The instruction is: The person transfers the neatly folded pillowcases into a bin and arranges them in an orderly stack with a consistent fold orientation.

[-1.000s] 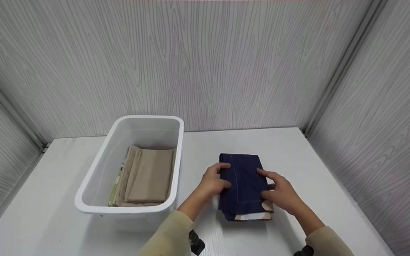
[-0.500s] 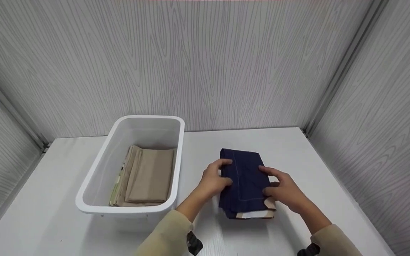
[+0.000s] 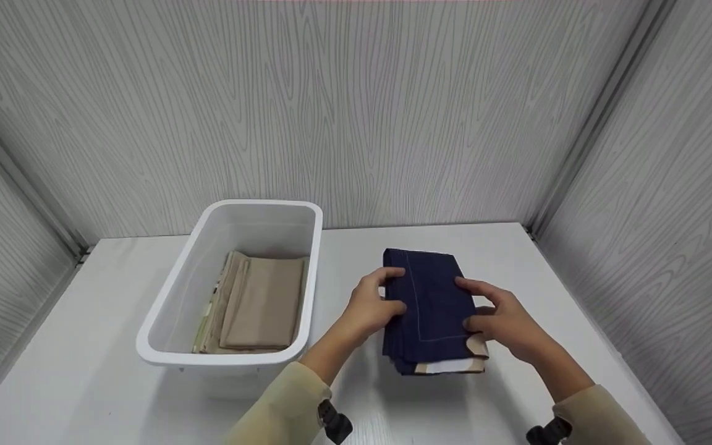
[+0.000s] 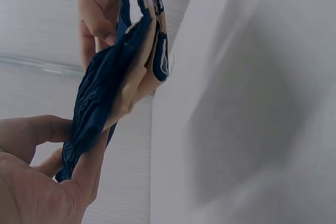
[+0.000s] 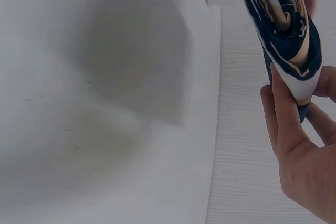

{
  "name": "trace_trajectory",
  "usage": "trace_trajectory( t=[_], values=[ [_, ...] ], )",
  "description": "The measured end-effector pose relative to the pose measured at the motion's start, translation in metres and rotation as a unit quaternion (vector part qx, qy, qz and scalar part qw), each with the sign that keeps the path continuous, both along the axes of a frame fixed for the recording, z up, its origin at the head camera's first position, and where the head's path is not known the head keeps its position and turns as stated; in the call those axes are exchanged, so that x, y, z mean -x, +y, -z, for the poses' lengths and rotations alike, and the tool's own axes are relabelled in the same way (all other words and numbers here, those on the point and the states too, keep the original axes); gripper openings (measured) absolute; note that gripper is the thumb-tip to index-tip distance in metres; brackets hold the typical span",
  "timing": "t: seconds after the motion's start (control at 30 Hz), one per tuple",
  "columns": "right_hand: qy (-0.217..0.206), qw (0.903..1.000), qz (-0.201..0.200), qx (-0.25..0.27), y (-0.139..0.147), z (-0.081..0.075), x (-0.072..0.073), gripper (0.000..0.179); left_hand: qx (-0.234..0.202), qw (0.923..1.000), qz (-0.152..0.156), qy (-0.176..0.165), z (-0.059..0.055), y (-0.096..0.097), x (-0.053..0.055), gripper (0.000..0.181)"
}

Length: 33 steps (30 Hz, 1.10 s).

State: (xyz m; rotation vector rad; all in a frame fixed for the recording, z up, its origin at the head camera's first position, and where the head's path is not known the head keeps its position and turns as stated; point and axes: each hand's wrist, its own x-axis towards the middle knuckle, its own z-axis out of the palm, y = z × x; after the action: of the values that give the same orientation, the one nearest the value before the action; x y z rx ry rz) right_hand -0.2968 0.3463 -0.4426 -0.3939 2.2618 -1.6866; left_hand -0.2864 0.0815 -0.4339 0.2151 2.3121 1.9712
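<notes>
Between my two hands is a folded navy cloth [image 3: 433,296], raised over the white table, its shadow falling below. A thin stitched line runs along its top face, and tan and white layers show at the near edge. My left hand [image 3: 371,307] pinches the cloth's left side, thumb and index finger on top. On the other side my right hand [image 3: 504,318] grips it the same way near the tan corner. The left wrist view shows fingers [image 4: 90,169] under the navy cloth [image 4: 105,93]. In the right wrist view the rolled layers of the cloth [image 5: 289,35] face the camera.
A white plastic tub [image 3: 170,278] stands on the table [image 3: 356,247] to the left. Inside lie folded beige cloths [image 3: 266,303], with a green-patterned one at their left edge. Grey wood-grain panels [image 3: 356,111] rise behind and at both sides.
Both hands have carried the folded navy cloth slightly up and away from me, and a little to the right. Their grip on it looks the same. The tub's contents have not moved.
</notes>
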Motion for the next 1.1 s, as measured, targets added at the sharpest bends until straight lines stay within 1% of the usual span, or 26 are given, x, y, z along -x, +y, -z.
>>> trace_trajectory(
  t=[0.23,0.37,0.43,0.57,0.63,0.7,0.83,0.97,1.1],
  values=[
    [0.005,1.0000,-0.002,-0.007,0.002,-0.010,-0.002,0.078,0.010,0.9996,-0.011,0.022,-0.009,0.005,-0.008,0.062],
    [0.008,0.9999,-0.005,-0.004,0.002,-0.014,-0.003,0.077,0.003,0.9996,-0.013,0.025,-0.016,0.004,-0.014,0.063],
    [0.010,0.9999,-0.008,0.000,0.001,-0.017,-0.004,0.077,0.008,0.9994,-0.013,0.031,-0.021,0.002,-0.018,0.063],
    [0.016,0.9997,-0.018,0.006,-0.003,-0.024,-0.006,0.076,0.022,0.9978,-0.006,0.063,-0.033,-0.003,-0.027,0.063],
    [0.020,0.9995,-0.022,0.010,-0.004,-0.028,-0.007,0.076,0.022,0.9971,-0.001,0.073,-0.039,-0.007,-0.029,0.063],
    [0.022,0.9994,-0.025,0.014,-0.007,-0.031,-0.007,0.076,0.012,0.9972,0.006,0.073,-0.044,-0.010,-0.030,0.063],
    [0.024,0.9990,-0.032,0.022,-0.014,-0.037,-0.007,0.076,-0.006,0.9982,0.015,0.058,-0.051,-0.020,-0.032,0.064],
    [0.031,0.9983,-0.037,0.033,-0.022,-0.043,-0.008,0.076,-0.021,0.9980,0.027,0.054,-0.058,-0.031,-0.035,0.066],
    [0.037,0.9975,-0.047,0.038,-0.031,-0.050,-0.009,0.077,-0.032,0.9976,0.036,0.050,-0.063,-0.042,-0.038,0.068]
  ],
)
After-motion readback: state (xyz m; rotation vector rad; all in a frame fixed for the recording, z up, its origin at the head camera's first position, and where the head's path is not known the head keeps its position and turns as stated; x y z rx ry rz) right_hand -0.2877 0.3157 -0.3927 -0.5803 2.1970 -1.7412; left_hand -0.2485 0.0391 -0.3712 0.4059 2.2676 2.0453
